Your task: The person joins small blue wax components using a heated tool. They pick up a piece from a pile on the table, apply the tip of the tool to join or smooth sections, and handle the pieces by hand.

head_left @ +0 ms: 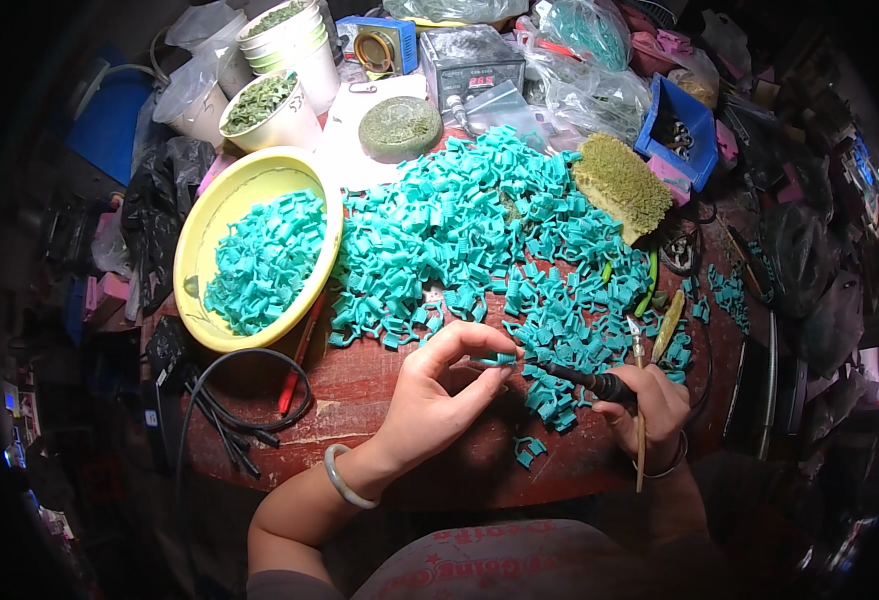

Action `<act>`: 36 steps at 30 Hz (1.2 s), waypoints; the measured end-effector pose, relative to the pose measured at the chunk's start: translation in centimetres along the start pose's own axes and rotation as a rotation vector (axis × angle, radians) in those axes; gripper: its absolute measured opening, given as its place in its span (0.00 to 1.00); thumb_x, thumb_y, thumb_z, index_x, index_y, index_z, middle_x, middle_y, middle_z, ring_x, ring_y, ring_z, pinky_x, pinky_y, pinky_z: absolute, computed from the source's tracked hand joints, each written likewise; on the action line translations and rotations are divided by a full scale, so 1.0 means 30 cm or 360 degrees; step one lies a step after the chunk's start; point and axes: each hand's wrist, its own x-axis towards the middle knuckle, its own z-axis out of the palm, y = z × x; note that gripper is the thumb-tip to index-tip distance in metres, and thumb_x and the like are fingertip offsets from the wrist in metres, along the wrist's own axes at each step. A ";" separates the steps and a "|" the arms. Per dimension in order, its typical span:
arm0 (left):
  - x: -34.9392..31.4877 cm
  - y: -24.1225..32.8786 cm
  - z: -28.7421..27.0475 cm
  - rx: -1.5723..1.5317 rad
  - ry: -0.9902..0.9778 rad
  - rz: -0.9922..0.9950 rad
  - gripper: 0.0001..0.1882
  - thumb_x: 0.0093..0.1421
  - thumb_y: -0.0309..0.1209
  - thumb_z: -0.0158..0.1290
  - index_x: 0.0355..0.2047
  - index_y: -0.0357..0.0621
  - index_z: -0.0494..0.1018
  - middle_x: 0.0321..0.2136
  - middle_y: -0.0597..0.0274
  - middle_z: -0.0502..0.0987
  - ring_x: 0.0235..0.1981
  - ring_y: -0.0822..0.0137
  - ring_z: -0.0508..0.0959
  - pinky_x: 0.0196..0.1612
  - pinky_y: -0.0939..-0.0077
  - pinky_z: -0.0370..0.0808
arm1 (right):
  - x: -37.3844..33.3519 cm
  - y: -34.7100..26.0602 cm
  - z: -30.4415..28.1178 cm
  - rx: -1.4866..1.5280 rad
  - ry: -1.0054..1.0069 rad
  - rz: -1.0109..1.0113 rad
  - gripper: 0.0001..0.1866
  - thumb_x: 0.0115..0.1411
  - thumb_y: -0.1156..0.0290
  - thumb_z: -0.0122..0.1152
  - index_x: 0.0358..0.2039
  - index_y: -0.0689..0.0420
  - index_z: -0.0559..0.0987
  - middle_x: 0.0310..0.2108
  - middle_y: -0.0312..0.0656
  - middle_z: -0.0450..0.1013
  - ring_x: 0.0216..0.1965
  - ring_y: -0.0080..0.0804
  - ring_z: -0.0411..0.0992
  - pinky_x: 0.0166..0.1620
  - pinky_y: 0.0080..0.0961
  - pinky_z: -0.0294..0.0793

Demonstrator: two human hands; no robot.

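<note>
Between thumb and forefinger, my left hand [430, 395] pinches a small teal piece [500, 358], curved like a ring. My right hand [652, 408] is closed around a black-handled heated pen [612, 387], similar to a soldering iron, whose tip points left at the piece. A thin wooden-handled tool [641, 455] with a pale metal point also sits in the right hand, standing across the pen. Just beyond both hands spreads a big heap of similar teal pieces [440, 215]. One loose teal piece [529, 452] lies near the table's front edge.
At left, a tilted yellow bowl [188, 265] holds more teal pieces. Black cables [245, 355] and a red pen-like tool [288, 392] lie before it. Behind are white buckets [295, 128], a control box with display [475, 75], a rough green-brown block [625, 185] and a blue bin [695, 150].
</note>
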 end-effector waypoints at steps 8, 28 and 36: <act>-0.003 0.012 0.002 -0.0045 -0.0015 -0.0069 0.12 0.62 0.16 0.52 0.46 0.38 0.71 0.44 0.61 0.74 0.49 0.69 0.77 0.47 0.76 0.79 | 0.011 0.030 0.014 -0.0234 0.0420 0.0076 0.17 0.61 0.64 0.65 0.43 0.64 0.76 0.30 0.47 0.73 0.26 0.42 0.74 0.29 0.31 0.73; -0.003 0.008 -0.001 -0.0113 0.0000 -0.0154 0.11 0.64 0.19 0.53 0.46 0.37 0.72 0.44 0.62 0.76 0.47 0.73 0.77 0.50 0.77 0.77 | 0.013 0.089 -0.015 -0.0463 0.0676 0.0239 0.13 0.63 0.68 0.62 0.40 0.65 0.77 0.27 0.47 0.72 0.28 0.40 0.73 0.31 0.32 0.73; 0.003 0.018 0.006 -0.0145 0.0014 -0.0227 0.12 0.63 0.20 0.55 0.47 0.37 0.71 0.42 0.61 0.77 0.45 0.74 0.78 0.49 0.78 0.77 | 0.002 0.064 0.005 -0.0108 0.0291 -0.0027 0.21 0.64 0.53 0.60 0.37 0.63 0.78 0.24 0.42 0.72 0.20 0.33 0.69 0.23 0.25 0.66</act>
